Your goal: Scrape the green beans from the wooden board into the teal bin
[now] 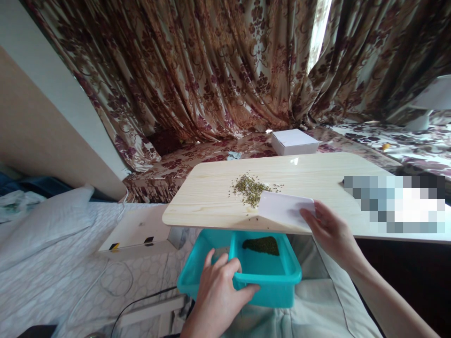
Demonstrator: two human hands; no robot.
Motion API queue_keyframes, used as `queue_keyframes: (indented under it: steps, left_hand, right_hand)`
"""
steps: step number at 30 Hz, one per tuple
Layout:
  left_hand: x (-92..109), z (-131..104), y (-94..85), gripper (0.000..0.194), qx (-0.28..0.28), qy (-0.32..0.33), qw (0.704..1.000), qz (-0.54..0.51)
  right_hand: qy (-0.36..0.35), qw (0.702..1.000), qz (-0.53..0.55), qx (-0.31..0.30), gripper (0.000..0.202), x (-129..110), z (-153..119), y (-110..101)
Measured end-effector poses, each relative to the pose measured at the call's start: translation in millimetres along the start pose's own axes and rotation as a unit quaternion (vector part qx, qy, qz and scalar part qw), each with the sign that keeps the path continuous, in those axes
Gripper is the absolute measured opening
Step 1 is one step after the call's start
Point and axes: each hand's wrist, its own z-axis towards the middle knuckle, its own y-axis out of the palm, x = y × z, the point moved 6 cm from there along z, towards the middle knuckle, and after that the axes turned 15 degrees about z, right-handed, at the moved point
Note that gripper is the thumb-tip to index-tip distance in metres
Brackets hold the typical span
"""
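My left hand (221,284) grips the near rim and divider of a turquoise two-compartment bin (269,293), held just below the table's front edge. A heap of small green beans (262,245), like mung beans, lies in its right compartment; my fingers partly cover the left one. In my right hand (327,227) is a white card (283,210), pinched at its right end and slanting over the table. The card's left edge meets a scattered pile of green beans (248,187) on the wood-patterned table (207,188). A few stray beans lie near the table's front edge.
A white box (294,141) stands behind the table on a flowered cover. At the right, a blurred-out object (398,204) rests on the tabletop. On the bed at left are a pale box (141,230), a pillow (52,220) and cables (144,300).
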Motion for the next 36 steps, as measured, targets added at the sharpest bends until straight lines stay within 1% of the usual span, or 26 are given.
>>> queue_keyframes:
  steps: [5, 8, 11, 13, 14, 16, 19, 22, 24, 27, 30, 36]
  left_hand:
    - [-4.9, 0.3, -3.2, 0.031, -0.002, -0.001, 1.000, 0.007]
    - [-8.9, 0.0, -6.0, 0.030, 0.001, -0.003, 1.000, 0.016]
    - [-11.7, -0.3, -7.0, 0.029, 0.002, -0.003, 1.000, 0.025]
    - [-11.9, -0.3, -6.9, 0.029, 0.003, -0.001, 1.000, 0.024]
    - [-11.3, -0.2, -7.0, 0.029, 0.004, 0.000, 1.000, 0.022]
    - [-8.6, -0.2, -7.5, 0.030, 0.008, 0.002, 1.000, 0.014]
    - [0.7, 0.2, -7.2, 0.030, 0.003, 0.011, 1.000, 0.001]
    - [14.9, 1.1, -4.9, 0.030, -0.004, 0.027, 1.000, -0.010]
    - [24.0, 1.8, -3.2, 0.030, -0.001, 0.039, 0.999, -0.016]
    - [31.3, 2.7, -1.4, 0.031, 0.008, 0.052, 0.999, -0.013]
    - [30.8, 2.9, -0.5, 0.032, 0.003, 0.053, 0.999, -0.008]
    - [29.1, 2.5, -0.8, 0.033, -0.008, 0.051, 0.999, -0.012]
  right_hand:
    - [-0.003, 1.000, 0.003, -0.015, 0.030, 10.3, 9.1, 19.2]
    - [0.003, 0.999, 0.004, -0.036, 0.029, 16.7, 8.9, 32.0]
    - [0.011, 0.996, 0.030, -0.078, 0.029, 14.2, 2.3, 42.0]
    - [0.015, 0.993, 0.048, -0.103, 0.031, 7.2, -3.2, 43.2]
    - [0.018, 0.992, 0.053, -0.109, 0.033, 3.1, -5.3, 41.0]
    - [0.019, 0.994, 0.054, -0.095, 0.033, -5.3, -6.4, 28.6]
    - [0.002, 1.000, 0.031, 0.001, 0.033, -13.9, -1.4, -8.2]
    - [-0.003, 0.996, -0.002, 0.086, 0.031, -12.0, 4.0, -43.7]
    - [0.003, 0.995, -0.016, 0.103, 0.029, -6.1, 6.7, -56.3]
    - [0.010, 0.996, -0.023, 0.090, 0.029, 3.8, 10.0, -59.1]
    - [0.014, 0.996, -0.041, 0.081, 0.030, 9.7, 12.0, -54.7]
    - [0.018, 0.998, -0.022, 0.055, 0.032, 6.3, 9.2, -46.7]
